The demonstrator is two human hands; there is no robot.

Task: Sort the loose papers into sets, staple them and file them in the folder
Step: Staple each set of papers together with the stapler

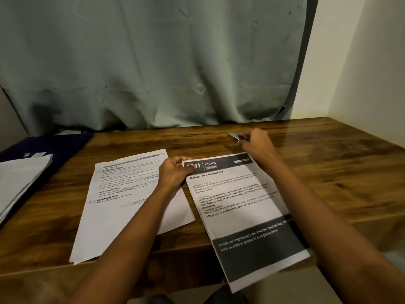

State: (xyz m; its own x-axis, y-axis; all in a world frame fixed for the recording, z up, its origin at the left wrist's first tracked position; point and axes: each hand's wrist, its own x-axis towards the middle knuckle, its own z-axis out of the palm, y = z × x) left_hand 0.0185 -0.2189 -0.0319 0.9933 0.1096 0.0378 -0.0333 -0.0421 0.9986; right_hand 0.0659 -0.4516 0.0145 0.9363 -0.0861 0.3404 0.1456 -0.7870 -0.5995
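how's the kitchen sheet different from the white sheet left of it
The kitchen sheet has a dark header and a dark band low down; the white sheet is mostly white with small print. The left hand pinches the kitchen sheet's top corner; no hand holds the white sheet, as the right hand grips a metal object. The kitchen sheet overhangs the table's near edge; the white sheet lies on the table. Both are printed pages, face up.

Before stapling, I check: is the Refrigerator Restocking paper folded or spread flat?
Spread flat: the paper lies face up on the table, its near end past the edge; the left hand pinches its top corner.
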